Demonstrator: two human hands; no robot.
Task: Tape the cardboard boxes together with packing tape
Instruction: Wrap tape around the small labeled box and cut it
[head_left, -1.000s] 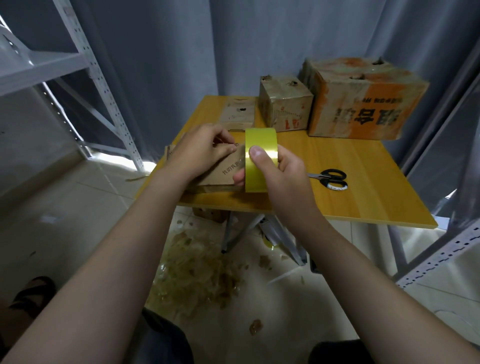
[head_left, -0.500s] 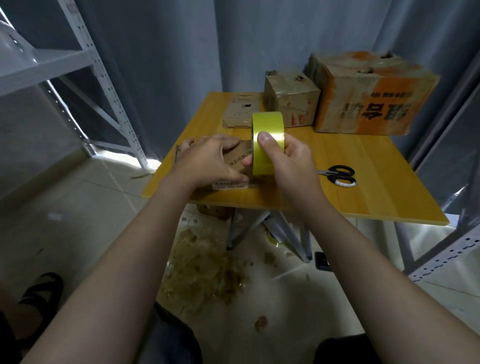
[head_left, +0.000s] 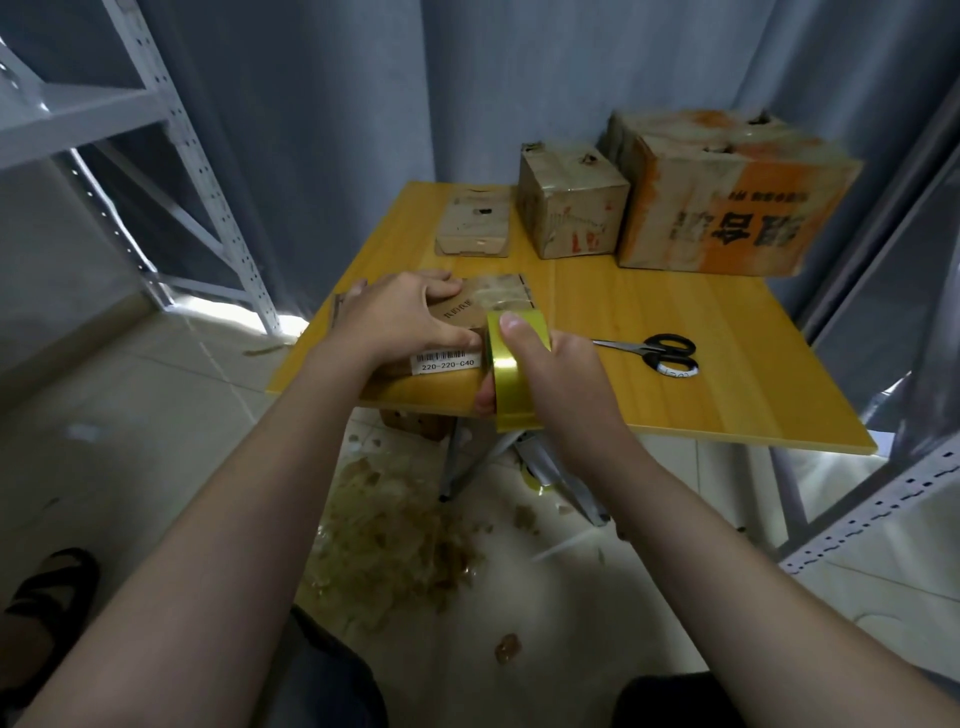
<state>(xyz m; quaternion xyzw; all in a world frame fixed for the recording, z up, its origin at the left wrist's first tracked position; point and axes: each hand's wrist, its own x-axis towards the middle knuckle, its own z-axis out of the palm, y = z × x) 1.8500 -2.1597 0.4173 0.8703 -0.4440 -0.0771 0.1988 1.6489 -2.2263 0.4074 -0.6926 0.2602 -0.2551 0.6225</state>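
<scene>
Right now my left hand lies palm down on the flat box near the table's 7 o'clock edge, fingers laid out and pressing it, thumb by the barcode label. My right hand grips the tape upright just beside the box's 4 o'clock corner, thumb on the rim, fingers curled round it. Scissors lie at that hand's 3 o'clock, apart from it. The far boxes stand at 12 to 1.

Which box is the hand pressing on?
The flat box with the barcode label, at the table's near edge; the left hand rests on it. The low box, cube box and orange box sit untouched behind.
</scene>
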